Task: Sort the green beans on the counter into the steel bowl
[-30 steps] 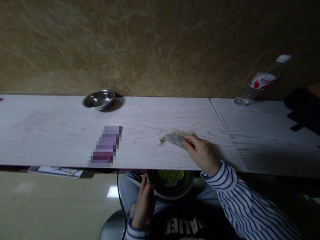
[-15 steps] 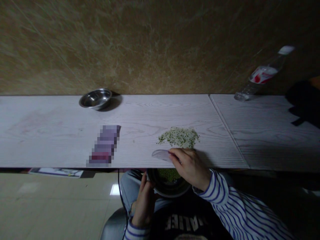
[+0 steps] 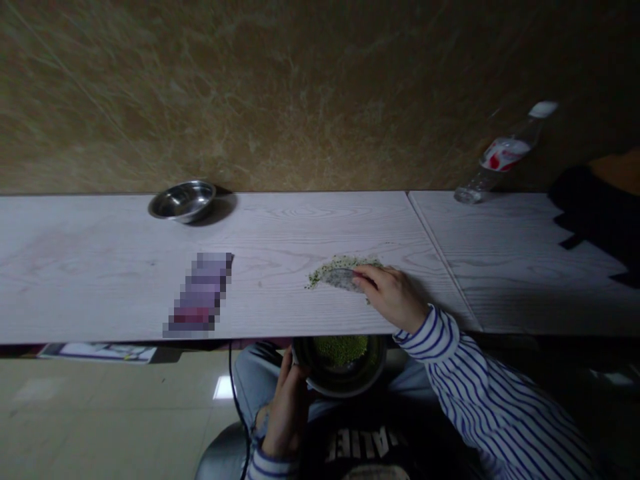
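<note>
My right hand (image 3: 390, 293) pinches a thin, see-through plastic piece with a rounded edge (image 3: 340, 279) between thumb and fingers. It lies over the scattered green beans (image 3: 314, 277), which look like mung beans mixed with pale bits, and partly covers them. Below the table's front edge, my left hand (image 3: 289, 400) grips the left rim of a metal bowl (image 3: 340, 390) held at my lap. More green beans (image 3: 345, 350) fill the bottom of this bowl. The table edge hides the bowl's far side.
Near the wall on the left stands a second metal bowl (image 3: 187, 212). A blurred-out purple, phone-shaped object (image 3: 203, 290) lies left of the beans on the pale wooden table (image 3: 270, 233). A clear bottle (image 3: 505, 155) stands at the right, with a dark item (image 3: 595, 207) beyond it.
My right hand has moved the plastic piece away from the table's front edge, onto the beans. My left hand still holds the bowl. The view has shifted slightly.
</note>
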